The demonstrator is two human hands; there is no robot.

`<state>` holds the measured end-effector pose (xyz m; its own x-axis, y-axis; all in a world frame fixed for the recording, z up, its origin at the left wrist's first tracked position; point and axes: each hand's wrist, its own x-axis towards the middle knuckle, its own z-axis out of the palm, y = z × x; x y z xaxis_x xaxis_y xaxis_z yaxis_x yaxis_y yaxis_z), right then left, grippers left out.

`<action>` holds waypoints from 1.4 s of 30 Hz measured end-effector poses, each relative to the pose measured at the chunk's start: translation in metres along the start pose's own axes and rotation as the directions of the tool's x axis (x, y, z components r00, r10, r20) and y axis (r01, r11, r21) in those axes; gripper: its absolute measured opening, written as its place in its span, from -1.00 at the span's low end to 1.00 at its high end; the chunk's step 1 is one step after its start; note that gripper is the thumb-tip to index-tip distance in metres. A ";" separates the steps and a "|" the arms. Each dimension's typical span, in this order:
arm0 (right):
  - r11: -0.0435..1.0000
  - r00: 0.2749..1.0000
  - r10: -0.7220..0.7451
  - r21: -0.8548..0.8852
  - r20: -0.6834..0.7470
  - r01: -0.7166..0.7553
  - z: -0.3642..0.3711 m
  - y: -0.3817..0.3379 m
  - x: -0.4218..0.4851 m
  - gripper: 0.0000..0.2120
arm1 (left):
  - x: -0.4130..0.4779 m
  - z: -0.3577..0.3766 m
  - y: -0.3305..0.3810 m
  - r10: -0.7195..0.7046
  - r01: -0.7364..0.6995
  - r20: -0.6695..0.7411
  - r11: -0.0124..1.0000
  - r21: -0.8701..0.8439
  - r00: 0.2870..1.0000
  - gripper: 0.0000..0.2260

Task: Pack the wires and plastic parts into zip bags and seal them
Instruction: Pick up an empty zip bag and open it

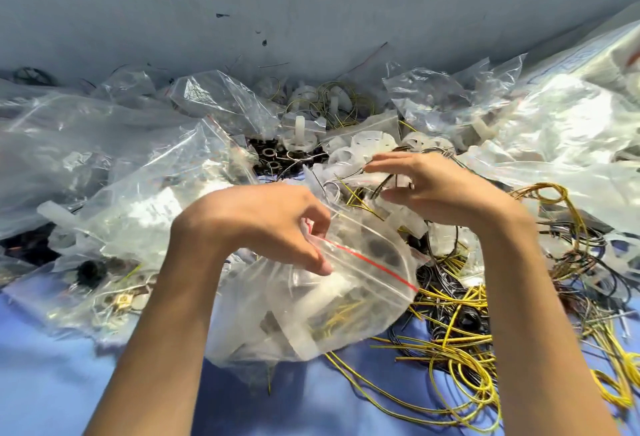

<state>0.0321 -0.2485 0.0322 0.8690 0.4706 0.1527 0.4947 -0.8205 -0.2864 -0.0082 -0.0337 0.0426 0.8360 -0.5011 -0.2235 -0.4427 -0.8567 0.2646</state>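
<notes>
Here, two hands point(270, 224) point(433, 186), one zip bag point(367, 286)

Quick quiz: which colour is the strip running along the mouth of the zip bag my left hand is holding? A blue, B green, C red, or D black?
C: a red strip runs along the mouth of the clear zip bag that the left hand pinches.

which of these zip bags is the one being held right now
The bag with the red zip line at front centre: the left hand pinches its mouth. The other bags lie loose in the heap around it.
</notes>
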 end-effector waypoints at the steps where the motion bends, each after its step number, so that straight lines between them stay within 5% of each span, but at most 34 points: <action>1: 1.000 1.000 -0.011 -0.012 0.030 0.011 0.003 -0.001 0.001 -0.60 | -0.001 -0.001 0.000 0.011 -0.011 0.004 1.000 -0.016 1.000 -0.73; 9: 0.999 0.998 0.047 0.017 -0.051 -0.046 0.005 0.007 0.003 -0.80 | -0.008 -0.004 -0.008 -0.039 0.039 -0.004 0.999 -0.011 0.999 -0.79; 17: 0.991 0.985 0.134 0.001 0.109 -0.135 -0.001 0.009 -0.002 -0.48 | -0.001 0.000 -0.004 -0.067 0.066 -0.030 0.998 -0.015 0.997 -0.73; 20: 0.985 0.978 0.174 -0.034 0.118 -0.171 0.002 0.008 -0.003 -0.58 | 0.000 0.001 -0.003 -0.069 0.069 -0.019 0.998 -0.002 0.997 -0.70; 24: 0.987 0.987 0.157 0.020 0.025 -0.158 -0.005 0.011 -0.006 -0.81 | -0.001 0.000 -0.004 -0.075 0.075 -0.022 0.997 -0.021 0.997 -0.66; 29: 0.962 0.931 0.184 0.250 -0.316 -0.106 -0.020 0.010 -0.010 -0.82 | -0.006 -0.004 -0.002 -0.067 0.065 -0.032 0.996 -0.062 0.997 -0.43; 34: 0.774 0.821 0.328 0.632 -0.468 0.051 -0.032 -0.005 -0.011 -0.68 | -0.012 -0.010 0.002 -0.043 0.019 -0.148 0.987 -0.160 0.988 -0.17; 42: 0.300 0.916 0.204 0.913 -0.346 0.278 -0.041 -0.028 -0.017 -0.70 | -0.002 -0.008 0.020 0.043 -0.162 -0.499 0.967 -0.196 0.865 -0.35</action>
<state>0.0037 -0.2464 0.0763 0.9001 0.1513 0.4085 0.3812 0.1805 -0.9067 -0.0162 -0.0494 0.0556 0.8662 -0.4096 0.2863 -0.4996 -0.7235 0.4763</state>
